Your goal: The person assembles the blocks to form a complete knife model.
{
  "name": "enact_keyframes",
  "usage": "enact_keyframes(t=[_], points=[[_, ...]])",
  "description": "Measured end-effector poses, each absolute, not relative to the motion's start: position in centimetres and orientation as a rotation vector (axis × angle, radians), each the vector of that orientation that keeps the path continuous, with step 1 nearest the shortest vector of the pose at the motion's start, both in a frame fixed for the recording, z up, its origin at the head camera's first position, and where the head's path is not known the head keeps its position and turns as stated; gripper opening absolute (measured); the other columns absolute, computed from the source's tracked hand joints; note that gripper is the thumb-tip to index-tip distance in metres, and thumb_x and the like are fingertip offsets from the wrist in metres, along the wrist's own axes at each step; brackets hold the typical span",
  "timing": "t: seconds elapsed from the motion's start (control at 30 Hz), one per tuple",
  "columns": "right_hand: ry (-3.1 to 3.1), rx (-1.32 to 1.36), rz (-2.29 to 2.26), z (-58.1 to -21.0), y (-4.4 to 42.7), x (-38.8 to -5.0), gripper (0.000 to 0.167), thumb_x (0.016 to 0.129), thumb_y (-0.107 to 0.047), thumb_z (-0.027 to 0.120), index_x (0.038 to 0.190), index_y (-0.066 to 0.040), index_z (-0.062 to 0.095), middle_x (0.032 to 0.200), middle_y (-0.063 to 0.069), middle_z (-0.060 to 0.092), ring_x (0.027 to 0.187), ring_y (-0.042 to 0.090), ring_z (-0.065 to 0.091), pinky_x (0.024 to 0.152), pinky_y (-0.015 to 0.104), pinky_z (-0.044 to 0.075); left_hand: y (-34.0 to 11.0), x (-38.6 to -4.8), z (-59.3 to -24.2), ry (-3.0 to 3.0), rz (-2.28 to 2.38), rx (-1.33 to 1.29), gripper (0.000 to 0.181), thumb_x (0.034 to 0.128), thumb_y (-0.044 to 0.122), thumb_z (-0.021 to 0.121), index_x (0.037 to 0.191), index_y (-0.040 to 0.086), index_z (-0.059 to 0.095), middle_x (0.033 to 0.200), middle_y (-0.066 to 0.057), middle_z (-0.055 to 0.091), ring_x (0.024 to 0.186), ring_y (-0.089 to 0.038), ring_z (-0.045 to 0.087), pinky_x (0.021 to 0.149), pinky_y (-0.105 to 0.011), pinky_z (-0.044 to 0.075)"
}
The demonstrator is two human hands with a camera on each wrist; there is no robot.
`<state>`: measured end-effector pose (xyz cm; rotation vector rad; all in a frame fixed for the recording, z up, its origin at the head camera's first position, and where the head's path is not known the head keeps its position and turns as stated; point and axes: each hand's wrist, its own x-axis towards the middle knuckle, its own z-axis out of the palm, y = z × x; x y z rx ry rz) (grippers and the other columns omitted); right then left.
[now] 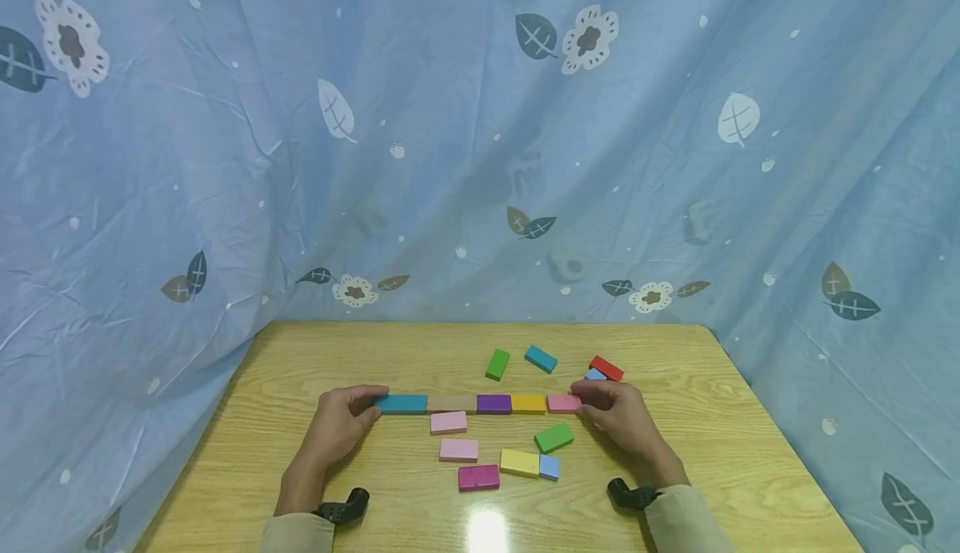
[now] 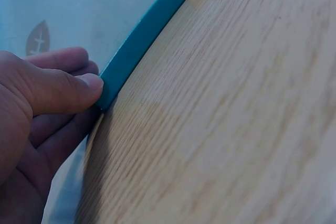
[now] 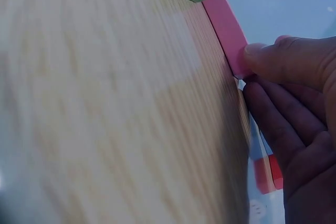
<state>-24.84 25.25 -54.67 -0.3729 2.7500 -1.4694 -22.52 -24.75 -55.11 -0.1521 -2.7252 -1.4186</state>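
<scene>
Teal block (image 1: 405, 404) and rose block (image 1: 562, 404) end a row (image 1: 494, 404) on the table (image 1: 405, 503); the left hand (image 1: 342, 426) pinches the first, the right hand (image 1: 624, 421) the second, hands well apart.

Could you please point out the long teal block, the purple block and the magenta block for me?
Long teal block (image 1: 401, 404): head view, middle of its top face.
Purple block (image 1: 493, 404): head view, middle of its top face.
Magenta block (image 1: 478, 477): head view, middle of its top face.

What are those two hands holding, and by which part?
The left hand pinches a long teal block by its left end; the right hand pinches a pink block by its right end.
</scene>
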Motion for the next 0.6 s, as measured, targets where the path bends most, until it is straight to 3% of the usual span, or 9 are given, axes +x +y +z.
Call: enact_keyframes(t=[0.6], points=[[2.814, -0.366, -1.369, -54.4, 24.37, -24.75, 0.037, 0.093, -0.002, 0.086, 0.129, -0.011, 0.081, 0.125, 0.004, 0.081, 0.119, 0.024, 0.078, 0.102, 0.029, 0.065, -24.83, -22.55, -55.34, -2.731, -1.376, -0.177, 0.036, 0.0983, -0.003, 0.077, 0.131, 0.012, 0.081, 0.137, -0.013, 0.077, 0.136, -0.038, 0.069, 0.115, -0.057, 0.057]])
